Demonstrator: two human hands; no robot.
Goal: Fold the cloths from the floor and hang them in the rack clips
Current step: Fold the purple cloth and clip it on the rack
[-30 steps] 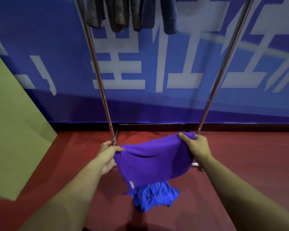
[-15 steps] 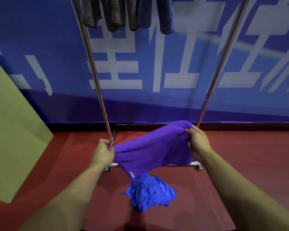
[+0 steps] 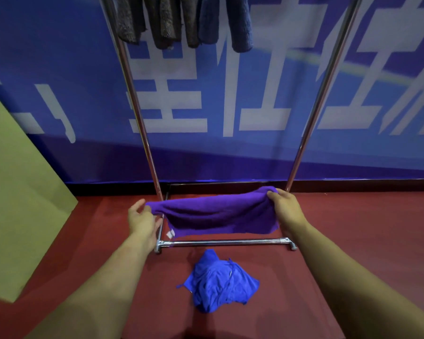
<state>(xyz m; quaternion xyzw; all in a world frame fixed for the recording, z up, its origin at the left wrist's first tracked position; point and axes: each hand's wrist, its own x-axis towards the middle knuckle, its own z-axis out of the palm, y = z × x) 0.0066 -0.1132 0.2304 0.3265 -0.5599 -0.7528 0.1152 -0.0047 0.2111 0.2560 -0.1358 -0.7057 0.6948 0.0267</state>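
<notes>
- Surroundings: a metal rack [image 3: 227, 242] stands against a blue wall banner [image 3: 230, 155]; its two uprights rise out of view and its chrome base bar lies on the red floor [image 3: 353, 228]. A green board [image 3: 17, 192] leans at my far left, well apart from the work.
- Task item: one purple cloth [image 3: 218, 214] is held in the air, stretched sideways just above the base bar, between the two uprights. It sags in a doubled band. A small white tag hangs from its lower left corner; nothing on it is readable.
- Left hand [image 3: 142, 221]: grip is loose. Fingers are spread, with the cloth's left end resting across the fingertips; I cannot tell whether the thumb pinches it.
- Right hand [image 3: 287, 211]: grip clamped on the cloth's right end, with fabric bunched over the fingers.
- Obstruction: the held cloth hides the lower part of the left upright and part of the rack's base.
- Count on floor: one crumpled blue cloth [image 3: 218, 285], in front of the base bar, not touching it.
- Count on rack: about five hanging cloths [image 3: 186, 20] at top, grey-brown to the left, blue to the right. The clips are out of view.
- Writing: large white characters on the banner, cropped and partly hidden by the rack; I cannot read them.
</notes>
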